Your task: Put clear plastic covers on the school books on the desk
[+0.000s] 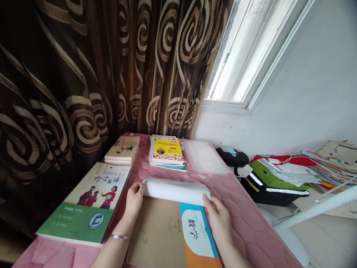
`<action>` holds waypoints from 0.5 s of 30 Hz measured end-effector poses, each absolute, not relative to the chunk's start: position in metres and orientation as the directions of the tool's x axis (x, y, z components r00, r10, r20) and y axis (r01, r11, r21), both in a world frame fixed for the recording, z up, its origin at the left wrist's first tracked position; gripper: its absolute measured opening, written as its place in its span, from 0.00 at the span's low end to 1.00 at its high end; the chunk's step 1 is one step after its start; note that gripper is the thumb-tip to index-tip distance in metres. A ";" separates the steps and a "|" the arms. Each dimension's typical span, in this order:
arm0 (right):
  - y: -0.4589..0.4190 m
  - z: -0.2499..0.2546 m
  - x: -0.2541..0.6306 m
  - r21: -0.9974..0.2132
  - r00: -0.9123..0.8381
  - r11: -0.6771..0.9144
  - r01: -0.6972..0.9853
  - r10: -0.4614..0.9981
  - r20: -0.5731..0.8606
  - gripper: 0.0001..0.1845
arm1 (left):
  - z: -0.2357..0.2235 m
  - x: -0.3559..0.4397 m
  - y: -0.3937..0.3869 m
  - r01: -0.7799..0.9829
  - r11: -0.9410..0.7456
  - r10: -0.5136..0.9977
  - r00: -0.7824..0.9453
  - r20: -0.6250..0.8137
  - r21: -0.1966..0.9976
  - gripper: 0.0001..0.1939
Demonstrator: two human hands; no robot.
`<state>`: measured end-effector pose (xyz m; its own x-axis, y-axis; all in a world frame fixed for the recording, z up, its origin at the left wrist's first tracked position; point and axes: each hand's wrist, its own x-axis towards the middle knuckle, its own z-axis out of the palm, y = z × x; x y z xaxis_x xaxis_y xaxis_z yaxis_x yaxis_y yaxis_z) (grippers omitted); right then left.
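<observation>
Between my hands is a whitish, see-through plastic sheet (175,190), curled over along its length, perhaps a book cover. My left hand (135,199), a bracelet on its wrist, pinches the sheet's left end. At the right end my right hand (219,214) grips it between thumb and fingers. The sheet lies across the top of a textbook (158,230) in brown, blue and orange, whose upper edge it hides. Whether the book's edge is inside the sheet, I cannot tell.
A thick green and white book (80,208) lies left, with a small stack of tan books (122,149) behind it. Further back are a yellow-covered book pile (167,150) and clear plastic sheets (206,156). The pink padded table cover (245,223) ends at right, beside a paper-filled box (276,191).
</observation>
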<state>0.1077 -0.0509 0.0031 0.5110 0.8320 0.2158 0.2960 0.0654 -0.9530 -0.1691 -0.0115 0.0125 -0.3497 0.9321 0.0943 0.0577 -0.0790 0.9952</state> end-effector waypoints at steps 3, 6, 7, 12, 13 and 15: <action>-0.052 0.005 0.111 -0.960 0.442 0.067 0.271 0.877 0.186 0.27 | 0.015 -0.167 -0.013 -0.005 -0.213 0.919 -0.339 0.199 0.977 0.22; -0.049 0.007 0.113 -0.947 0.414 -0.034 0.320 0.904 0.108 0.28 | 0.011 -0.168 -0.011 0.128 -0.140 0.912 -0.369 0.179 0.982 0.20; -0.047 0.007 0.114 -0.936 0.407 -0.078 0.344 0.910 0.074 0.28 | 0.009 -0.169 -0.010 0.189 -0.085 0.911 -0.383 0.154 0.978 0.19; -0.043 0.006 0.113 -0.870 0.421 -0.171 0.462 0.906 0.045 0.27 | 0.000 -0.171 -0.005 0.329 0.074 0.897 -0.434 0.081 0.942 0.12; -0.043 0.006 0.113 -0.861 0.423 -0.181 0.475 0.905 0.043 0.27 | 0.000 -0.171 -0.005 0.344 0.090 0.894 -0.442 0.076 0.935 0.11; -0.044 0.007 0.115 -0.842 0.414 -0.206 0.499 0.910 0.023 0.26 | 0.001 -0.172 -0.006 0.367 0.118 0.889 -0.453 0.066 0.923 0.11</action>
